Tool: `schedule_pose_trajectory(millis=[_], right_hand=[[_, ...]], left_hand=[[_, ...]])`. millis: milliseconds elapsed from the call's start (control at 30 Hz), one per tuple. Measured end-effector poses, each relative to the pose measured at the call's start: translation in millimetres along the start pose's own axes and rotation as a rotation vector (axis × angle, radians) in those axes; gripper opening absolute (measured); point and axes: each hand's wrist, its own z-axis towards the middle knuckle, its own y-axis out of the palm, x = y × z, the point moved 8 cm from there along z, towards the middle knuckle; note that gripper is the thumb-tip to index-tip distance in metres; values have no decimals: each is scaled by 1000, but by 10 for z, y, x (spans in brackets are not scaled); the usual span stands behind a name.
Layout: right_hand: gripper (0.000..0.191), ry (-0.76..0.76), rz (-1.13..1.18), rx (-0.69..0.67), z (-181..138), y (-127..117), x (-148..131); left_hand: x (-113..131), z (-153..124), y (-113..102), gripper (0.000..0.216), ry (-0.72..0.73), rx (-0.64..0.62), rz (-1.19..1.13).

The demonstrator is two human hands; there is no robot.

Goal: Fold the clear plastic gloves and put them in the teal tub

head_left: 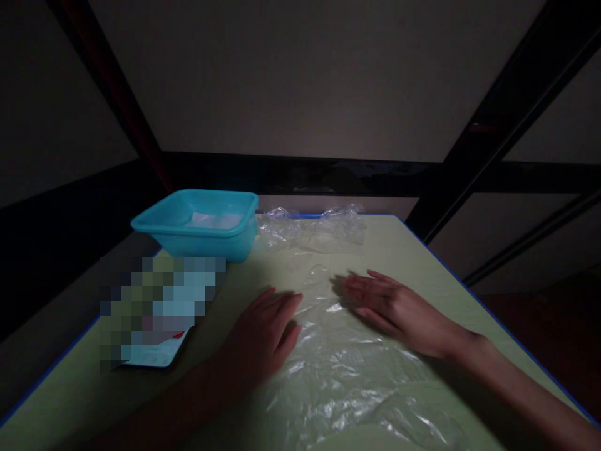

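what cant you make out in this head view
All in the head view:
Flat packet left of the left hand: a pixelated patch covers most of it, so its print is unreadable.
Blue tub: something pale lies inside; its near wall and the dim light hide what.
Clear plastic sheet under the right hand: its near end is cut off by the bottom edge.

Colours in dim light
Turquoise tub (201, 225), pale green tabletop (413, 257) edged in blue, clear glossy plastic sheet (338, 369), white card (154, 354) with a red mark.
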Motion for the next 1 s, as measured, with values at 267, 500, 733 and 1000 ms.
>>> schedule_pose_trajectory(millis=[267,500,733,1000], right_hand=[[63,-149,125,-166,383,307,-308],[74,30,71,-163,204,426,150],[77,130,60,-178,145,411,329],[76,194,49,-188,115,389,413]], left_hand=[[-115,-25,261,62,-84,-345,-10],[-178,-24,268,63,-77,-439,5],[-366,3,277,71,-149,-434,75],[-531,24,152,46,-243,-175,32]])
